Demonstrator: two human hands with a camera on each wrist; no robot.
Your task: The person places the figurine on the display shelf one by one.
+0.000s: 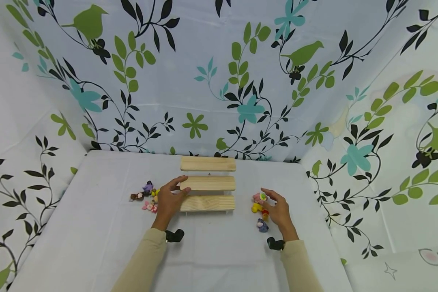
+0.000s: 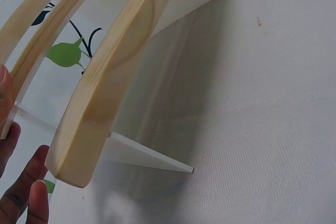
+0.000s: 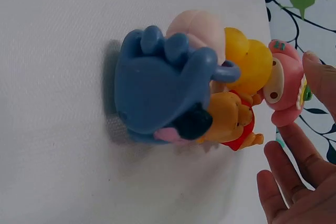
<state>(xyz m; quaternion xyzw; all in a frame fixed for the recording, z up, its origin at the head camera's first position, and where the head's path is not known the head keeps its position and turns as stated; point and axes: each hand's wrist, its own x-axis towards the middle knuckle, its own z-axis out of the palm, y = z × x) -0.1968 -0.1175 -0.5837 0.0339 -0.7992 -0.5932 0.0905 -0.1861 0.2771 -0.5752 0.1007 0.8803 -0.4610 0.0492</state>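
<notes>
A tiered stand with three pale wooden boards [image 1: 208, 203] on thin white supports [image 2: 149, 157] stands at the middle of the table. My left hand [image 1: 169, 198] grips the left end of its middle board [image 1: 211, 183], finger and thumb at opposite edges. On the right, my right hand [image 1: 279, 211] reaches around a pink toy figure [image 3: 286, 80] with a beige face, fingers spread and fairly straight at its sides; firm contact is unclear. Beside it stand a yellow figure [image 3: 252, 66], a bear figure in a red shirt [image 3: 226, 116] and a blue donkey figure [image 3: 163, 82].
Left of my left hand, several small figures cluster: a brown one [image 1: 136, 196], a purple one [image 1: 147, 187] and a pink one [image 1: 149, 206]. A white cloth [image 1: 219, 251] covers the table. Leaf-patterned curtains [image 1: 204, 81] hang behind and at both sides.
</notes>
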